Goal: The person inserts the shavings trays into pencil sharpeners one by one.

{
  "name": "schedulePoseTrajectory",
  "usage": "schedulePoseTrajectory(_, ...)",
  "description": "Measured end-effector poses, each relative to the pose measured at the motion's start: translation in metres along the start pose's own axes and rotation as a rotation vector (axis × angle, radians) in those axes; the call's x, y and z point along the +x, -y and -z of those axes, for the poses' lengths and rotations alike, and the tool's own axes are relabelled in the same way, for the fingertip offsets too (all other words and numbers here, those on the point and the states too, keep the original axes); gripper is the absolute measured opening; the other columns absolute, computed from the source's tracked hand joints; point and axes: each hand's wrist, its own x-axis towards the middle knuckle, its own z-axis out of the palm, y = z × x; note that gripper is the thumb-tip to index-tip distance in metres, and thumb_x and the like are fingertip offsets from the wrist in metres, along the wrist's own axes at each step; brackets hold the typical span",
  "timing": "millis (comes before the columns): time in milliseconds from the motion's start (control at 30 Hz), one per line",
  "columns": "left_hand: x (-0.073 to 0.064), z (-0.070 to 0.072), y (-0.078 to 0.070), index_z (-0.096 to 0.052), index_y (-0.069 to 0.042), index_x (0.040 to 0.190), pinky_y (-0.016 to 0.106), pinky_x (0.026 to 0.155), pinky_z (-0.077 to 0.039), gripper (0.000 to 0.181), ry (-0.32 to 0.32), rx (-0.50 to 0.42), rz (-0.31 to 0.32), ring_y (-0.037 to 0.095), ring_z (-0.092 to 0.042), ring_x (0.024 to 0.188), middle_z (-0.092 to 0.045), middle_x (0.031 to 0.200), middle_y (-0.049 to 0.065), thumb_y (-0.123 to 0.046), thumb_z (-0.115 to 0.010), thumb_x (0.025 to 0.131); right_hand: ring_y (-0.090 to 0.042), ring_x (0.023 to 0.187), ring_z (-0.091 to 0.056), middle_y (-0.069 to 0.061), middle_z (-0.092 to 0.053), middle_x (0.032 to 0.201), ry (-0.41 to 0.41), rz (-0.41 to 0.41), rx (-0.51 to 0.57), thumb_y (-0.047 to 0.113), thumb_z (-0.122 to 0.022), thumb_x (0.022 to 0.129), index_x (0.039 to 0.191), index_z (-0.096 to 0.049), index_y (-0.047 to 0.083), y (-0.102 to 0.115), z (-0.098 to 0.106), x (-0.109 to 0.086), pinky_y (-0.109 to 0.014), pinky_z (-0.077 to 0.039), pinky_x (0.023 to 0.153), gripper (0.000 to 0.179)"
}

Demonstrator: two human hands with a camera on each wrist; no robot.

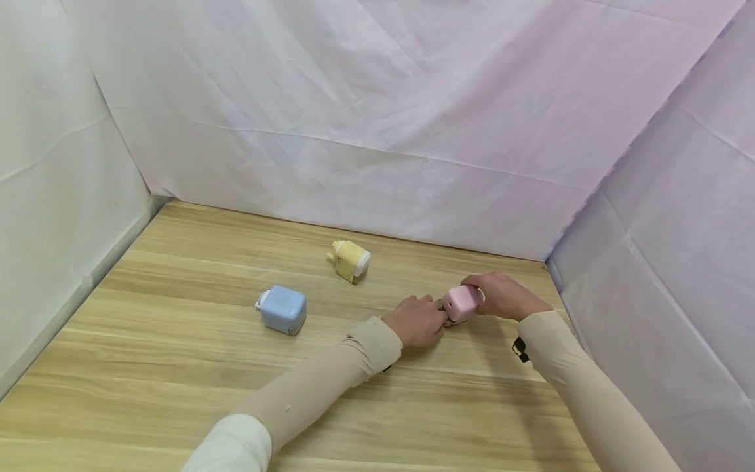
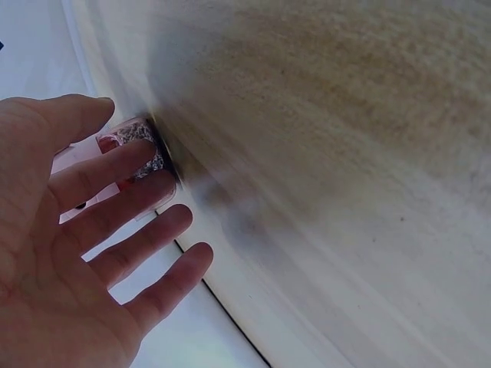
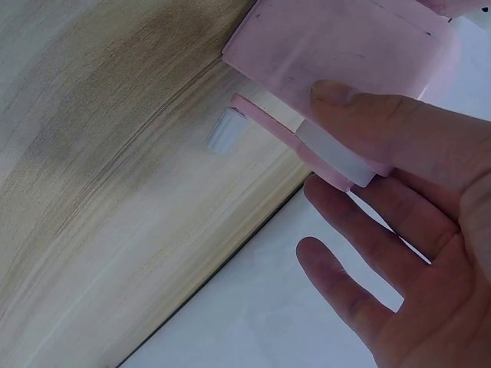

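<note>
A pink crank pencil sharpener [image 1: 462,303] stands toward the right of the wooden table. My right hand [image 1: 501,295] grips it from the right; in the right wrist view the thumb presses its side. Its crank [image 3: 265,123] with a clear knob juts out on that side. My left hand [image 1: 417,321] is just left of the sharpener, its fingers fairly straight and spread. In the left wrist view these fingers pass in front of a see-through shavings drawer [image 2: 129,136] with dark bits inside. Whether they touch it I cannot tell.
A yellow crank sharpener [image 1: 352,259] stands near the back of the table [image 1: 194,367]. Left of my left hand is a blue sharpener [image 1: 284,308]. White cloth walls [image 1: 377,177] close off the back and both sides.
</note>
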Motion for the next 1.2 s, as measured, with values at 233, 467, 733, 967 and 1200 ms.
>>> schedulePoseTrajectory(233, 0.000, -0.001, -0.001, -0.070, -0.019, 0.135, 0.037, 0.093, -0.059, 0.034, 0.004, 0.018, 0.005, 0.017, -0.066, 0.121, -0.069, 0.141, -0.004, -0.037, -0.054, 0.111, -0.030, 0.102, -0.073, -0.015, -0.079, 0.117, -0.003, 0.009, -0.007, 0.000, -0.089, 0.081, 0.128, -0.073, 0.000, 0.002, 0.001, 0.001, -0.050, -0.060, 0.090, 0.049)
schedulePoseTrajectory(467, -0.001, -0.001, -0.002, -0.070, -0.019, 0.136, 0.036, 0.093, -0.059, 0.034, -0.007, 0.011, 0.013, 0.017, -0.066, 0.122, -0.069, 0.141, -0.004, -0.035, -0.055, 0.111, -0.031, 0.102, -0.073, -0.015, -0.079, 0.117, -0.008, 0.014, -0.001, 0.000, -0.090, 0.080, 0.127, -0.074, 0.000, 0.003, 0.003, 0.001, -0.051, -0.060, 0.090, 0.050)
schedulePoseTrajectory(733, -0.001, -0.001, -0.004, -0.067, -0.020, 0.139, 0.036, 0.095, -0.058, 0.035, 0.005, -0.004, 0.018, 0.016, -0.065, 0.123, -0.066, 0.143, -0.005, -0.036, -0.054, 0.112, -0.033, 0.106, -0.073, -0.016, -0.078, 0.120, 0.000, -0.002, -0.006, 0.002, -0.090, 0.083, 0.129, -0.073, -0.001, 0.003, 0.003, 0.000, -0.053, -0.060, 0.094, 0.049)
schedulePoseTrajectory(967, -0.003, 0.001, -0.002, -0.069, -0.020, 0.138, 0.037, 0.095, -0.058, 0.034, 0.012, -0.017, 0.019, 0.017, -0.065, 0.121, -0.067, 0.142, -0.005, -0.037, -0.056, 0.111, -0.033, 0.106, -0.073, -0.016, -0.078, 0.120, 0.005, -0.007, -0.005, 0.001, -0.090, 0.083, 0.130, -0.072, 0.000, 0.002, 0.002, 0.000, -0.054, -0.059, 0.094, 0.050)
schedulePoseTrajectory(1200, -0.010, 0.006, 0.009, -0.077, -0.018, 0.111, 0.038, 0.088, -0.058, 0.025, -0.009, -0.057, 0.023, 0.018, -0.066, 0.108, -0.073, 0.118, -0.003, -0.035, -0.058, 0.110, -0.034, 0.109, -0.073, -0.018, -0.077, 0.123, 0.001, 0.015, 0.012, 0.000, -0.089, 0.083, 0.132, -0.071, -0.001, -0.001, 0.000, -0.001, -0.053, -0.060, 0.095, 0.052)
